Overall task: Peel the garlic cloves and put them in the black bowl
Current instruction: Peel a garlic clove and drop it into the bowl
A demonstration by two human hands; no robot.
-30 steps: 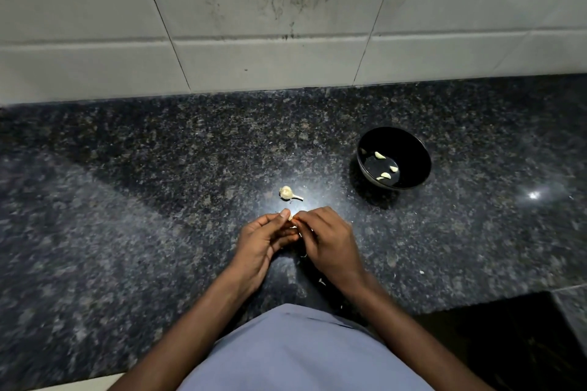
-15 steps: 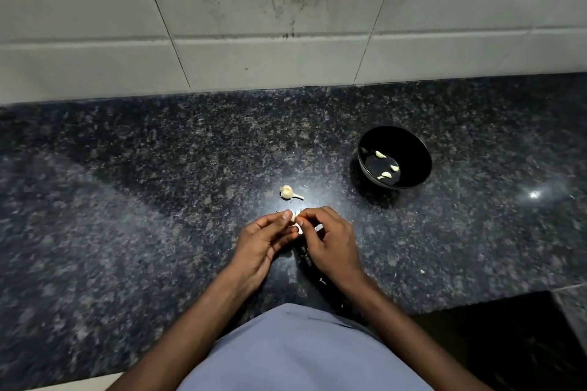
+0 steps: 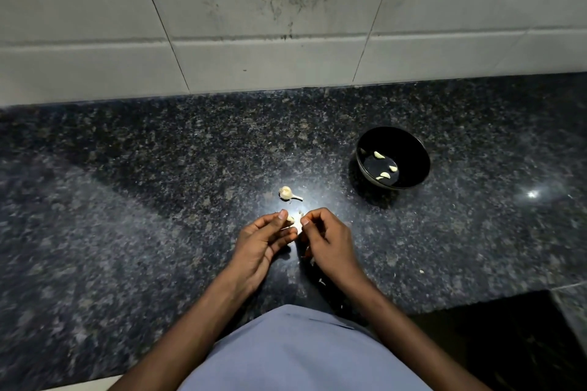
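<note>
granite, dark and speckled, makes up the counter (image 3: 158, 200) we work on, backed by a pale tiled wall (image 3: 254, 25). on it to our right sits 1 black bowl (image 3: 413, 149) holding 3 peeled cloves (image 3: 386, 174). nearer the middle lies 1 garlic remnant (image 3: 286, 193), stem and a little bulb, well apart from the bowl and just beyond our hands.

our left hand (image 3: 263, 244) curls its thumb and fingers round 1 garlic clove (image 3: 290, 218), a snug pinch. our right hand (image 3: 330, 241) pinches a flap of white skin (image 3: 298, 225) between thumb and forefinger, the other fingers tucked in. so the clove is above the counter, between our fingertips, not yet in the bowl.

we judge the risks small but real: a slippery clove could squirt from so tight a pinch and skid over the polished stone, or the thin skin could tear short and leave a strip stuck. a few bits of peel (image 3: 321, 280) already litter the counter near our right wrist; their number we cannot count.
</note>
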